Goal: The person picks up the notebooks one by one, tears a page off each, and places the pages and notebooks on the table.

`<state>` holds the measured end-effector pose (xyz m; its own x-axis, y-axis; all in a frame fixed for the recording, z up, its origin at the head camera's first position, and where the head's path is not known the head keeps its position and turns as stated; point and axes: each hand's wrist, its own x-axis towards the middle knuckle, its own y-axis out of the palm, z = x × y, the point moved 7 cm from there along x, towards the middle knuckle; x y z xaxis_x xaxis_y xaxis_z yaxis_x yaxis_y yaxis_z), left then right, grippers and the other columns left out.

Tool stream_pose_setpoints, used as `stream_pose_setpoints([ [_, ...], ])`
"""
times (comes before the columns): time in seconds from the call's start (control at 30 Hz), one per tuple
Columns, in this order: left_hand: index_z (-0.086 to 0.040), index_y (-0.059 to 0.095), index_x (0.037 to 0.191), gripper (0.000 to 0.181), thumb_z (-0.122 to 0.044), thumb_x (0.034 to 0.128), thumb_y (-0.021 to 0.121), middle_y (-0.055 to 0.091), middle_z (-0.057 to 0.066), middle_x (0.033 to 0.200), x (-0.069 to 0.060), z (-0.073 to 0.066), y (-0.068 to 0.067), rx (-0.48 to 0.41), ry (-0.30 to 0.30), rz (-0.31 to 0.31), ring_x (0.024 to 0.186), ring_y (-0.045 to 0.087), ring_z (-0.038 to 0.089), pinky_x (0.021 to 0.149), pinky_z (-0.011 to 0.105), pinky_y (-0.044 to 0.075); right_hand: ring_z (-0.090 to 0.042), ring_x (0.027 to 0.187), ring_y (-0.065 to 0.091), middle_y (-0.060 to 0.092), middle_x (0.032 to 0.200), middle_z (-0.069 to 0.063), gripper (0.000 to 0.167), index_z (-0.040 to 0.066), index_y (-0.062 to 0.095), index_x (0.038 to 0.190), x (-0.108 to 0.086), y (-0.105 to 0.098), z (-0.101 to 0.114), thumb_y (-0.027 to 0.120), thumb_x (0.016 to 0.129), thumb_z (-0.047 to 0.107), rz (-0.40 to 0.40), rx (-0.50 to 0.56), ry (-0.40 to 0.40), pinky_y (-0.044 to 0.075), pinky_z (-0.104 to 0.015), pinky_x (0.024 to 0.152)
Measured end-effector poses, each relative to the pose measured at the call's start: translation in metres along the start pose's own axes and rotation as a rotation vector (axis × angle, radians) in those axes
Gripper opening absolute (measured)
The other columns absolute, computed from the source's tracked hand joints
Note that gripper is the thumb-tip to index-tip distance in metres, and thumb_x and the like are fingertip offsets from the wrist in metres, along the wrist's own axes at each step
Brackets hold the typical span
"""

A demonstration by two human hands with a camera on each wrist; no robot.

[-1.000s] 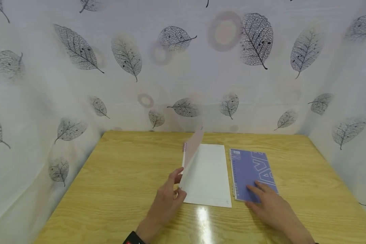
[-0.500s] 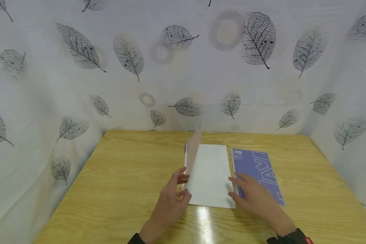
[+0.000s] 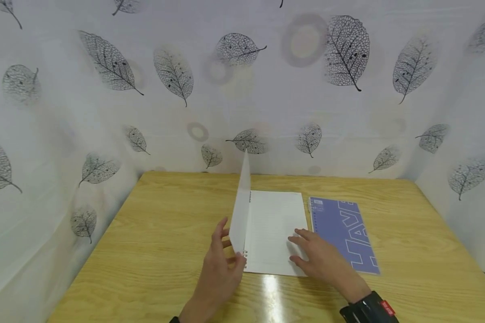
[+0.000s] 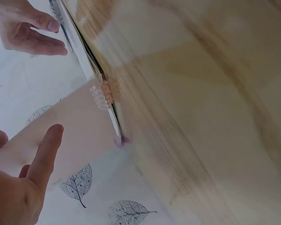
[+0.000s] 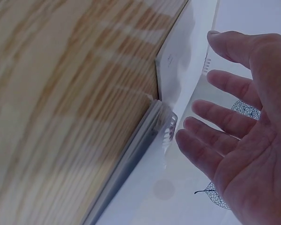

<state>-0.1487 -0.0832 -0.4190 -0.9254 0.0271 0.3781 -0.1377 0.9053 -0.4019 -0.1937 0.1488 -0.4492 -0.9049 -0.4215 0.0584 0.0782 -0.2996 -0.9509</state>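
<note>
In the head view, a spiral notebook (image 3: 276, 233) lies with a lined white page facing up. Its pinkish cover (image 4: 77, 133), pale on the inner face, stands nearly upright along the left binding. My left hand (image 3: 218, 267) is at the cover's outer side, near its lower corner; thumb and fingers are spread, and contact is hard to make out. Over the right part of the page is my right hand (image 3: 321, 258), fingers apart and holding nothing; the right wrist view shows its palm and extended fingers. A second, purple-blue spiral notebook (image 3: 343, 229) lies closed beside it, partly covered by my right forearm.
Both notebooks lie on a wood-grain table (image 3: 161, 215). A white curtain (image 3: 258, 98) with dark leaf prints encloses the back and sides. A black band (image 3: 369, 309) is on my right wrist.
The cover has swung left from leaning over the page to nearly upright, my left hand staying beside it. My right hand has moved left from the purple-blue notebook to over the page.
</note>
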Motion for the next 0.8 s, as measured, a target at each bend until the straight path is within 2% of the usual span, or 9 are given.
stream_pose_setpoints([
  [0.13,-0.012,0.013,0.163,0.097,0.009,0.0845,0.066,0.053,0.018,0.134,-0.001,0.003,-0.010,0.042,0.031,-0.031,0.108,0.065,0.029,0.076,0.017,0.061,-0.039,0.130,0.060,0.062,0.142,-0.019,0.044,0.011,0.070,0.128,0.000,0.000,0.000,0.080,0.089,0.029,-0.013,-0.020,-0.012,0.053,-0.054,0.105],
  [0.2,-0.012,0.013,0.163,0.097,0.008,0.0847,0.068,0.053,0.015,0.134,-0.001,0.005,-0.017,0.050,0.027,-0.038,0.109,0.064,0.027,0.076,0.018,0.061,-0.039,0.129,0.061,0.062,0.141,-0.019,0.043,0.010,0.071,0.127,-0.001,0.000,0.000,0.080,0.089,0.029,-0.013,-0.025,-0.015,0.053,-0.054,0.105],
  [0.33,-0.010,0.022,0.158,0.089,0.007,0.0849,0.070,0.055,0.011,0.133,0.001,0.011,-0.034,0.057,0.002,-0.086,0.111,0.067,0.025,0.075,0.020,0.062,-0.039,0.130,0.060,0.063,0.141,-0.019,0.042,0.011,0.071,0.126,-0.001,0.002,-0.001,0.079,0.089,0.029,0.004,-0.024,-0.003,0.052,-0.054,0.105],
  [0.43,-0.010,0.029,0.154,0.084,0.008,0.0838,0.072,0.060,0.010,0.127,0.002,0.016,-0.050,0.066,-0.018,-0.143,0.105,0.069,0.021,0.071,0.022,0.062,-0.039,0.130,0.060,0.063,0.141,-0.018,0.043,0.011,0.071,0.126,-0.001,0.003,-0.001,0.079,0.089,0.030,0.020,-0.017,0.006,0.052,-0.054,0.105],
  [0.53,-0.012,0.031,0.153,0.083,0.009,0.0838,0.071,0.063,0.010,0.120,0.001,0.022,-0.063,0.081,-0.069,-0.170,0.097,0.069,0.017,0.069,0.022,0.062,-0.039,0.129,0.061,0.063,0.140,-0.018,0.043,0.010,0.071,0.126,-0.001,0.004,-0.002,0.079,0.089,0.030,0.033,-0.015,0.016,0.052,-0.054,0.105],
  [0.6,-0.015,0.031,0.154,0.082,0.006,0.0853,0.070,0.062,0.010,0.124,0.001,0.028,-0.069,0.103,-0.133,-0.162,0.094,0.069,0.016,0.070,0.021,0.061,-0.039,0.128,0.061,0.063,0.140,-0.018,0.042,0.010,0.071,0.126,-0.001,0.006,-0.003,0.079,0.089,0.029,0.040,-0.016,0.028,0.052,-0.054,0.105],
  [0.7,-0.020,0.032,0.154,0.078,-0.001,0.0887,0.069,0.063,0.015,0.130,-0.001,0.037,-0.078,0.158,-0.242,-0.123,0.090,0.072,0.017,0.067,0.021,0.059,-0.038,0.127,0.062,0.064,0.139,-0.018,0.042,0.011,0.072,0.126,0.000,0.008,-0.003,0.079,0.089,0.029,0.047,-0.012,0.044,0.053,-0.053,0.105],
  [0.8,-0.022,0.032,0.156,0.074,-0.012,0.0920,0.069,0.067,0.017,0.127,-0.003,0.046,-0.085,0.250,-0.335,-0.066,0.087,0.072,0.018,0.066,0.024,0.056,-0.037,0.127,0.062,0.064,0.140,-0.017,0.041,0.012,0.072,0.126,0.001,0.010,-0.004,0.079,0.090,0.030,0.052,-0.003,0.057,0.053,-0.053,0.105],
])
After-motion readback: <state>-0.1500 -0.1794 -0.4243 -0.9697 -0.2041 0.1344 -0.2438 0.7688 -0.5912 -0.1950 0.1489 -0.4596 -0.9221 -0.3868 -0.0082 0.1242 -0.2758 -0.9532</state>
